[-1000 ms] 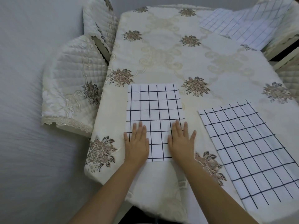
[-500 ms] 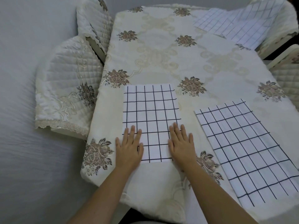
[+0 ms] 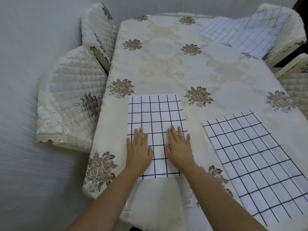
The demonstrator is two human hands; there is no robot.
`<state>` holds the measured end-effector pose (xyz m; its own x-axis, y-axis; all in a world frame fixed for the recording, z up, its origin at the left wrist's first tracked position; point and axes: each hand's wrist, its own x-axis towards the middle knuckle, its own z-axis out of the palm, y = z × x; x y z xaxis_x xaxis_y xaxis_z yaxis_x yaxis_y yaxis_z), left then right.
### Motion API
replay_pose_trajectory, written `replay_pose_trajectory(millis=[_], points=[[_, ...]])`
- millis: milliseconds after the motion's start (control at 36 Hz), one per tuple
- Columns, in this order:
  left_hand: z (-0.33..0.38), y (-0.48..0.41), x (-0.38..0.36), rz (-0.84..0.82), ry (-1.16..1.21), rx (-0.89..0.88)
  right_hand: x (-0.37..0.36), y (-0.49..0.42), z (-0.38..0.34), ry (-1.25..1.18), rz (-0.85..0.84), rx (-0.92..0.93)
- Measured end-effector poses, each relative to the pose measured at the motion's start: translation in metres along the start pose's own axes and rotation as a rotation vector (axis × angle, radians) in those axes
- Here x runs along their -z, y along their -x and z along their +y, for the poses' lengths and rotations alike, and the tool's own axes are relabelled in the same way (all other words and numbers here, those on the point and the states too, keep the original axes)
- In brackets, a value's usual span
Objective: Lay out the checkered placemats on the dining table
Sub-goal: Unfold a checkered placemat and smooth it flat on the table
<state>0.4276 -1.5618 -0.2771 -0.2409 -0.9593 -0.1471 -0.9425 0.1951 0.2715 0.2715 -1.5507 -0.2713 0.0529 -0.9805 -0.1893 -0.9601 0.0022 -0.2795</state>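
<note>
A white placemat with a black grid (image 3: 155, 112) lies flat at the near left end of the dining table (image 3: 166, 67), which wears a cream floral cloth. My left hand (image 3: 138, 149) and my right hand (image 3: 179, 145) both rest palm-down on the mat's near half, fingers spread, holding nothing. A second checkered placemat (image 3: 253, 159) lies flat to the right, angled along the table's near right edge. A third checkered placemat (image 3: 241, 34) sits at the far right corner, partly draped over a chair.
Two chairs with quilted cream covers (image 3: 66, 100) (image 3: 98, 30) stand along the table's left side. More covered chairs (image 3: 293, 77) (image 3: 286, 30) crowd the right side. Pale floor (image 3: 25, 164) lies to the left.
Both hands have slid slightly inward on the near mat, staying flat on it. The view has shifted a little; the mats lie as before.
</note>
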Motion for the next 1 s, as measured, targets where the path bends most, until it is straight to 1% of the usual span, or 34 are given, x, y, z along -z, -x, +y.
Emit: replay_pose_trajectory(millis=[111, 222, 361, 556, 750, 806, 889, 1000], points=[[0.009, -0.018, -0.003, -0.087, -0.038, -0.024, 0.0, -0.019, -0.017, -0.001, -0.096, 0.039], [0.008, -0.032, -0.009, -0.157, -0.112, -0.055, -0.006, -0.033, -0.024, -0.013, -0.115, 0.075], [0.003, -0.044, -0.013, -0.138, -0.112, -0.046, -0.009, -0.049, -0.021, -0.018, -0.115, 0.065], [0.004, -0.064, -0.008, -0.041, -0.132, -0.007, -0.014, -0.071, -0.014, -0.026, -0.051, 0.06], [0.003, -0.086, -0.008, -0.04, -0.109, 0.042, -0.01, -0.089, -0.009, -0.049, -0.011, 0.046], [0.002, -0.091, -0.005, -0.025, -0.092, 0.033, -0.01, -0.093, -0.005, -0.051, 0.0, 0.048], [-0.003, -0.096, -0.002, -0.051, -0.05, 0.019, -0.009, -0.095, 0.004, -0.062, 0.012, 0.047], [-0.014, -0.103, 0.004, -0.076, -0.078, 0.058, -0.001, -0.099, 0.016, -0.05, 0.087, -0.019]])
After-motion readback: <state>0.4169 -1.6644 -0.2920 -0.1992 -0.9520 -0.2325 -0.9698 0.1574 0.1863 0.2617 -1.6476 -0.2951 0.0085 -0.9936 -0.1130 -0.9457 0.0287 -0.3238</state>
